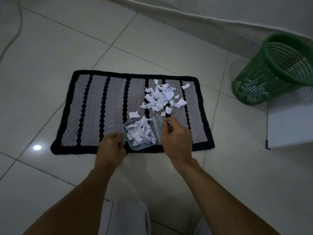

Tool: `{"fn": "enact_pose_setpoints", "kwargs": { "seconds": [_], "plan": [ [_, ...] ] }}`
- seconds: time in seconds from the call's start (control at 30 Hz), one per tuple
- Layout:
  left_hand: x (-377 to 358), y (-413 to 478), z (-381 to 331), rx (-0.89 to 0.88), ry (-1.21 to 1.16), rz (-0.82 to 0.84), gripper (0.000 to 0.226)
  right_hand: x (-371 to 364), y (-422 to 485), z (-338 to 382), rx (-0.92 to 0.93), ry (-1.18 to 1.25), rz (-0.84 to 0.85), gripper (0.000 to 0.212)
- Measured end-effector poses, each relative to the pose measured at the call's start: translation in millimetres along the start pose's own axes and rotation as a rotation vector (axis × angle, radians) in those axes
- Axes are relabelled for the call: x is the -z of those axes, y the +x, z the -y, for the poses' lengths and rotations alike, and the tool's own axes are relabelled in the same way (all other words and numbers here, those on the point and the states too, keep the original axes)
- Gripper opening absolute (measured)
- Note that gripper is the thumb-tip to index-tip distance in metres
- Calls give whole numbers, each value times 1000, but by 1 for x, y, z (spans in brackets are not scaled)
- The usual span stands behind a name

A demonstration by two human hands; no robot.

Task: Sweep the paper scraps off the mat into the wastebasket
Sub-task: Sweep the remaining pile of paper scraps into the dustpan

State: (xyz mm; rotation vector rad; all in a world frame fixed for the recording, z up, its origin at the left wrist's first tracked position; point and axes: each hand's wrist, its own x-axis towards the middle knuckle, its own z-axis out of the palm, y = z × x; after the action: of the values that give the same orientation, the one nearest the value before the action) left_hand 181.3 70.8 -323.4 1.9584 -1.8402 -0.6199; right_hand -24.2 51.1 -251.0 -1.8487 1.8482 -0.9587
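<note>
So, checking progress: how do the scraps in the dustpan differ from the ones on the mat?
The dustpan scraps are heaped tightly in the pan; the mat scraps lie loosely spread over the mat. The mat's pile looks larger and nearer the wastebasket. Both are torn white paper.

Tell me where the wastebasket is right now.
The green mesh wastebasket stands on the tiled floor at the upper right of the head view, beyond the mat's right end, beside a white board and near the wall.
</note>
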Motion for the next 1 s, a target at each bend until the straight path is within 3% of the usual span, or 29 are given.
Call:
{"fn": "enact_pose_setpoints", "kwargs": {
  "seconds": [0.1, 0.17, 0.4, 0.57, 0.7, 0.8, 0.9, 1.0],
  "plan": [
    [6, -6, -1, -19, -17, -72, 31, 7, 27, -5, 37, 2, -85, 10],
    [9, -14, -2, -8, -29, -108, 40, 4, 48, -8, 96, -3, -46, 8],
    [4, -35, -2, 212, 45, -179, 27, -34, 95, 2, 284, 56, 329, 14],
    [1, -36, -4, 238, 16, -189, 30, -35, 105, 0, 481, -99, 748, 20],
    [4, -33, 3, 202, -16, -185, 31, -1, 109, -13, 601, -164, 874, 25],
    [7, -28, 9, 137, -39, -180, 27, 24, 100, -24, 586, -141, 740, 25],
    [11, -16, 16, 37, -27, -153, 21, 40, 81, -26, 416, -69, 400, 15],
    [15, 0, 30, -34, 11, -64, 29, 32, 51, -24, 219, -147, 252, 10]
  ]
}}
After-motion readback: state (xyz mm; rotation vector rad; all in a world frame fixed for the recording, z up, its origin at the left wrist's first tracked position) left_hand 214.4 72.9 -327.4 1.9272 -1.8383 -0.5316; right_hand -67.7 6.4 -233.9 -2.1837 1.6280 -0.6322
